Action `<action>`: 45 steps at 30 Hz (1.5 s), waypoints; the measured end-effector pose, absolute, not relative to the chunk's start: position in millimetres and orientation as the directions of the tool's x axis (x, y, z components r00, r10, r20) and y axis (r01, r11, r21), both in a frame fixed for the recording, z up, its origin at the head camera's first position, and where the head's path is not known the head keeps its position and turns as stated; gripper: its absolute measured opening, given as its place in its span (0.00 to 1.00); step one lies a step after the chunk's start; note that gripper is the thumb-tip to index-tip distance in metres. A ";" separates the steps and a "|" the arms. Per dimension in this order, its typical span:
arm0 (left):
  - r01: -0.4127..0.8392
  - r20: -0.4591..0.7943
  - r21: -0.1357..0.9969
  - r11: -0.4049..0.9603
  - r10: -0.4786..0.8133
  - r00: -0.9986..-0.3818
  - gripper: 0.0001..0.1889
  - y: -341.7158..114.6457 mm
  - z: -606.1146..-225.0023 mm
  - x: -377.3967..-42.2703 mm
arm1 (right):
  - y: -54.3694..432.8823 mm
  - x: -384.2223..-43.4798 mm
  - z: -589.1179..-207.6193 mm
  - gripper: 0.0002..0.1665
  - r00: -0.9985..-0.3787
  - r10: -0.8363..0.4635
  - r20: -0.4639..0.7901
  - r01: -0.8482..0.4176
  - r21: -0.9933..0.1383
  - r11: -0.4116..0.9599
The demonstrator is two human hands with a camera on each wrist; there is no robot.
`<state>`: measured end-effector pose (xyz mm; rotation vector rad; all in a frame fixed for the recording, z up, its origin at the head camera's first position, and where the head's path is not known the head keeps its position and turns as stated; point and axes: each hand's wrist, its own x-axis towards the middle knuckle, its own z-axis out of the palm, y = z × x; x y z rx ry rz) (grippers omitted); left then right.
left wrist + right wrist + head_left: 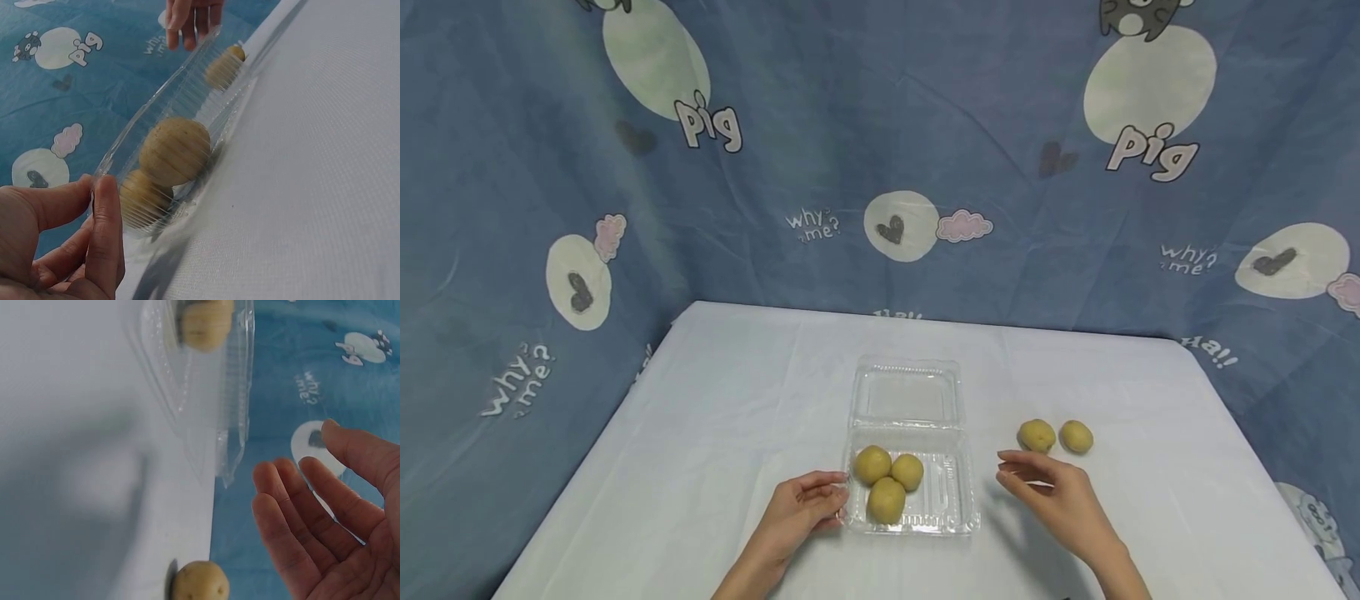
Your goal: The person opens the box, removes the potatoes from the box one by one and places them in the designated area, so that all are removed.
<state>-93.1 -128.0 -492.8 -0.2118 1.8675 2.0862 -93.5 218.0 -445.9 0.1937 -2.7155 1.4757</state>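
A clear plastic clamshell box (951, 492) lies on the table with its lid (907, 393) folded back. Three potatoes (886, 501) sit together in the left part of its tray. My left hand (801, 510) pinches the box's left rim between thumb and fingers, as the left wrist view shows at close range. To the right of the box, my right hand (1056, 498) hovers over the table with nothing in it, its fingers loosely bent and apart from the thumb (359, 450). Just beyond that hand lie a potato (1037, 436) and a second potato (1077, 437).
A white cloth covers the table (737, 392). Behind and around it hangs a blue printed curtain (820, 150), which meets the table's back edge. The right hand's shadow falls on the cloth beside the box.
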 end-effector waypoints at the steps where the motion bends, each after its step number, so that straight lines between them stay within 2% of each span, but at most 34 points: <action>1: -0.341 -0.327 0.936 -0.085 0.146 -0.934 0.23 -127.9 -492.4 -93.3 | 217.2 -93.6 -445.5 0.16 -0.990 -0.094 0.105 -0.139 -0.833 0.535; 13: -0.344 -0.329 0.935 -0.090 0.147 -0.933 0.23 -126.8 -491.6 -95.6 | 205.2 -96.1 -443.8 0.17 -0.985 -0.138 0.106 -0.161 -0.859 0.486; 30: -0.342 -0.330 0.936 -0.080 0.137 -0.934 0.23 -126.8 -495.8 -94.1 | 187.9 -102.3 -446.3 0.18 -0.965 -0.225 0.138 -0.234 -0.843 0.485; 45: -0.341 -0.328 0.936 -0.081 0.145 -0.934 0.23 -128.3 -499.0 -94.1 | 170.4 -104.7 -448.2 0.21 -0.946 -0.306 0.110 -0.243 -0.865 0.440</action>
